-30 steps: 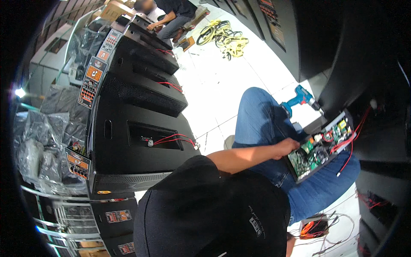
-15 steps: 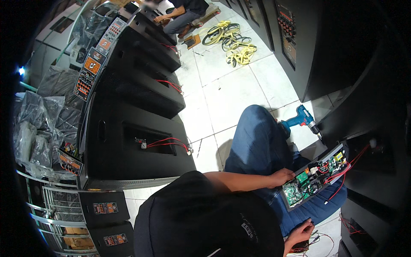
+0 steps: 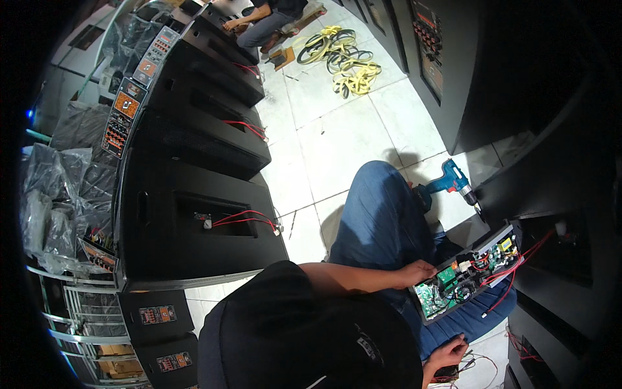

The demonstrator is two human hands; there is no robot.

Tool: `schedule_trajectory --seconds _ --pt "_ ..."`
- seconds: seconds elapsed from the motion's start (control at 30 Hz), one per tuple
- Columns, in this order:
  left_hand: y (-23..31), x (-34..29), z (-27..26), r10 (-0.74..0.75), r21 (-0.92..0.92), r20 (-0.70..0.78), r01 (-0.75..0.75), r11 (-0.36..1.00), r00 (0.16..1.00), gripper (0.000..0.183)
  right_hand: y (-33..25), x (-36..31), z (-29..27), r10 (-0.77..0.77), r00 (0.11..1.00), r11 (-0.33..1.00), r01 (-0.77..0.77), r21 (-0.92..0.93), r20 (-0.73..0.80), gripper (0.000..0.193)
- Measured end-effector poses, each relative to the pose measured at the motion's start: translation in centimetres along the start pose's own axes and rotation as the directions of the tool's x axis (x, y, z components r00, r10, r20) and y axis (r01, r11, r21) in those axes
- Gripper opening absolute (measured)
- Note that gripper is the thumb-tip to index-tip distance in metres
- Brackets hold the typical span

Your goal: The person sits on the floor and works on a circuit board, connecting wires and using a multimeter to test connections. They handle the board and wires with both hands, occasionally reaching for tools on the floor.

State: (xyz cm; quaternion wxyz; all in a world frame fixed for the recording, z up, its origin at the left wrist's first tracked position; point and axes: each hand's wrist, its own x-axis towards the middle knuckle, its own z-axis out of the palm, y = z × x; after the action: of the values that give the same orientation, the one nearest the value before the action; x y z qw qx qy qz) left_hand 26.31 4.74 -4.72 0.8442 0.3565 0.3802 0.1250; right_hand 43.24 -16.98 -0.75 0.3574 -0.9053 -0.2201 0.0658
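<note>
Left fingers (image 3: 426, 268) grasping rectangular electronics module (image 3: 464, 277), right fingers (image 3: 459, 345) curled, grip unclear, creased blue denim (image 3: 376, 217)

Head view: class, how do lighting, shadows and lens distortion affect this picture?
In the head view, floor tiles and the circuit panel look brightly lit, shadows lie beside the raised knee, and the large right-hand cabinet sinks toward black; in the head view too, plastic sheeting shows glints and the metal rack bows near the dark rim.
</note>
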Motion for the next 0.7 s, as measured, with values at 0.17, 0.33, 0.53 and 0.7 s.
schedule_trajectory --seconds 0.17,0.33,0.53,0.7 --pt "0.1 0.4 -0.2 -0.016 0.109 -0.043 0.020 0.994 0.999 0.037 0.1 -0.1 0.0 -0.011 1.000 0.999 0.011 0.045 0.002 0.038" --pt "-1.2 1.0 -1.0 0.036 0.163 -0.033 -0.030 0.986 0.999 0.042 -0.7 -0.2 -0.1 -0.025 1.000 0.996 0.026 0.080 -0.014 0.037" --pt "-3.7 2.5 -1.7 0.079 -0.013 0.016 -0.079 0.997 0.997 0.041 -0.1 -0.5 0.1 -0.088 0.994 0.994 0.092 0.053 -0.069 0.035" --pt "-2.3 1.9 -1.6 0.019 -0.056 0.099 -0.013 0.998 0.995 0.036 0.1 -0.7 -0.3 -0.051 0.998 0.996 0.054 0.065 -0.046 0.032"
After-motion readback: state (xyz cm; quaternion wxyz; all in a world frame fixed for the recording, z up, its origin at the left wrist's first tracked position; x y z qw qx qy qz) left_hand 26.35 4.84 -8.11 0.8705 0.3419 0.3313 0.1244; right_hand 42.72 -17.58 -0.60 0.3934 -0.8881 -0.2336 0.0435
